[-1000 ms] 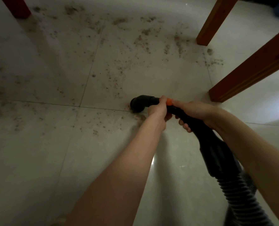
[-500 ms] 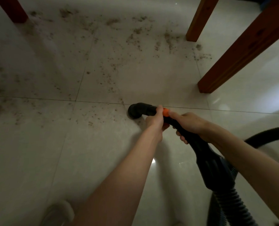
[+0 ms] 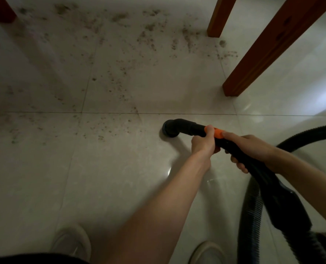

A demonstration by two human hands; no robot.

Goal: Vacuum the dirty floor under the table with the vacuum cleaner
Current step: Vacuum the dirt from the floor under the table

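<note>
A black vacuum cleaner tube ends in a round nozzle (image 3: 170, 128) that rests on the pale tiled floor. An orange button (image 3: 218, 133) sits on top of the tube. My left hand (image 3: 203, 142) grips the tube just behind the nozzle's bend. Just behind the orange button, my right hand (image 3: 248, 147) is wrapped around the black handle. Dark dirt specks (image 3: 118, 73) are scattered over the tiles ahead and to the left of the nozzle. The tiles close to me look clean.
Two red-brown wooden table legs (image 3: 261, 54) (image 3: 220, 16) stand at the right, a third (image 3: 1, 8) at the far left. The ribbed black hose (image 3: 253, 212) loops along the right side. My two pale shoes (image 3: 72, 241) (image 3: 207, 252) show at the bottom.
The nozzle has been drawn back toward me, from the tile joint onto the nearer tile. The view has tilted down, so my shoes and more hose show.
</note>
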